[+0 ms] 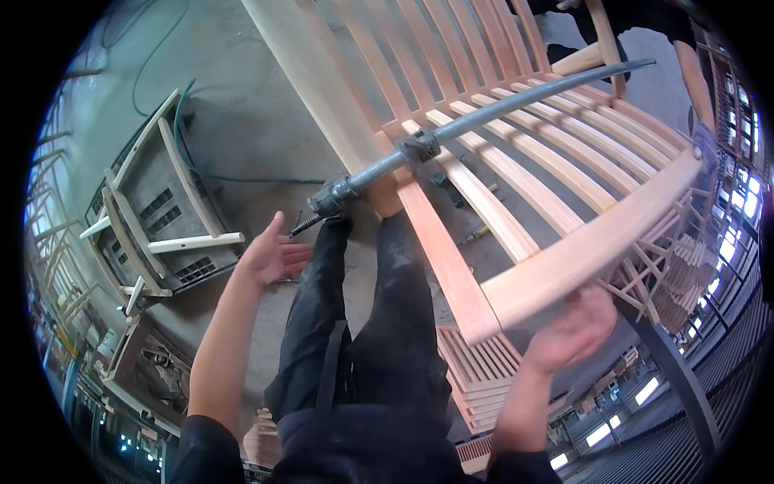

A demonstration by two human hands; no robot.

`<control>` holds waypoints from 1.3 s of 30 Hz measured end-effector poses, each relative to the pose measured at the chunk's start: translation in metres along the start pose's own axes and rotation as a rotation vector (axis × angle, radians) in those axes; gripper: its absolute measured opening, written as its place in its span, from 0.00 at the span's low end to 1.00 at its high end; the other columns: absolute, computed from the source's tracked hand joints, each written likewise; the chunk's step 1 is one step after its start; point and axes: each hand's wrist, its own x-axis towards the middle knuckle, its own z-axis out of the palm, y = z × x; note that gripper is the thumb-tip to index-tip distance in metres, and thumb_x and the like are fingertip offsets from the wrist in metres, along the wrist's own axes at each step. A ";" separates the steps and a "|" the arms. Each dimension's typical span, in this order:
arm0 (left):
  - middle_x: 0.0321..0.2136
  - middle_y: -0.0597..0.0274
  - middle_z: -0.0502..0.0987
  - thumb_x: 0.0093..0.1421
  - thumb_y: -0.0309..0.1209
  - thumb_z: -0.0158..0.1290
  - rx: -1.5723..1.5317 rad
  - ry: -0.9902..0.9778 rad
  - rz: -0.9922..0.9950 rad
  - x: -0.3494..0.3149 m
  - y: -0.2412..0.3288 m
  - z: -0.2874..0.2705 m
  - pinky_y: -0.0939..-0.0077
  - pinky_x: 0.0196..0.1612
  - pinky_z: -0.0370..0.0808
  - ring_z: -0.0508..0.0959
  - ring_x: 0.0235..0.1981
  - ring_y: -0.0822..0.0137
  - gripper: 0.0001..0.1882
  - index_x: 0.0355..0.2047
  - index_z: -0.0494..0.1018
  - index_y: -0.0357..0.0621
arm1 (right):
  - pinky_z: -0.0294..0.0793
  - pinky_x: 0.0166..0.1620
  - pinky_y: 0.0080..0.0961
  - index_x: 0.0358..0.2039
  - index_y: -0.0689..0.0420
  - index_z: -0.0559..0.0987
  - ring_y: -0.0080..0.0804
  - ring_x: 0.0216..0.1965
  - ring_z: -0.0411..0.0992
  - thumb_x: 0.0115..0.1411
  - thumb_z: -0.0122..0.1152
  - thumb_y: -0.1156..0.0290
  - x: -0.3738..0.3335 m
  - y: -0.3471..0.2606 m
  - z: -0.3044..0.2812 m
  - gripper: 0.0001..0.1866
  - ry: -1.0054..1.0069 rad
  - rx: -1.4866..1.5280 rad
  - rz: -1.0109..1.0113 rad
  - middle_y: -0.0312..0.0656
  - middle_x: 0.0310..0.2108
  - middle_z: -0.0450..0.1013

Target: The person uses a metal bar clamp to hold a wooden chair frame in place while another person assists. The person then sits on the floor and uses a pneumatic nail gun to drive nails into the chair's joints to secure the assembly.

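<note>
A slatted wooden seat frame (576,254) with a tall slatted back stands before me, tilted in view. A long grey bar clamp (484,121) lies across it, with its jaws near the left post and its threaded screw pointing toward my left hand (276,254). That hand is open, fingers stretched out beside the screw's end, holding nothing. Close under the pale front rail of the seat is my right hand (571,329), its fingers curled and blurred. Whether it grips the rail I cannot tell.
Another person's gloved hand (705,149) is at the rail's far right end. On the floor at left lies a wooden frame (165,194), with a green hose (187,153) beside it. Slatted wooden panels (480,375) are stacked below the seat. A yellowish tool (476,235) lies beneath.
</note>
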 end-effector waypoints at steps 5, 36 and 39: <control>0.30 0.53 0.81 0.65 0.59 0.53 -0.284 0.058 0.075 0.025 0.016 0.030 0.58 0.47 0.81 0.83 0.34 0.57 0.34 0.36 0.74 0.32 | 0.61 0.64 0.43 0.37 0.48 0.69 0.34 0.51 0.69 0.75 0.22 0.46 0.022 -0.046 0.099 0.26 0.263 -0.385 -0.563 0.36 0.41 0.72; 0.57 0.49 0.74 0.68 0.47 0.50 -0.688 -0.162 0.294 -0.046 -0.041 0.063 0.55 0.60 0.72 0.74 0.55 0.55 0.30 0.54 0.69 0.29 | 0.52 0.66 0.42 0.26 0.41 0.67 0.27 0.39 0.67 0.70 0.33 0.61 0.018 -0.054 0.117 0.15 0.220 -0.226 -0.407 0.23 0.24 0.68; 0.55 0.46 0.75 0.68 0.46 0.51 -0.642 -0.361 0.300 -0.057 -0.041 0.072 0.56 0.61 0.73 0.77 0.54 0.53 0.31 0.53 0.68 0.23 | 0.52 0.67 0.42 0.23 0.41 0.69 0.24 0.34 0.69 0.71 0.35 0.57 0.020 -0.052 0.122 0.19 0.323 -0.185 -0.410 0.22 0.19 0.70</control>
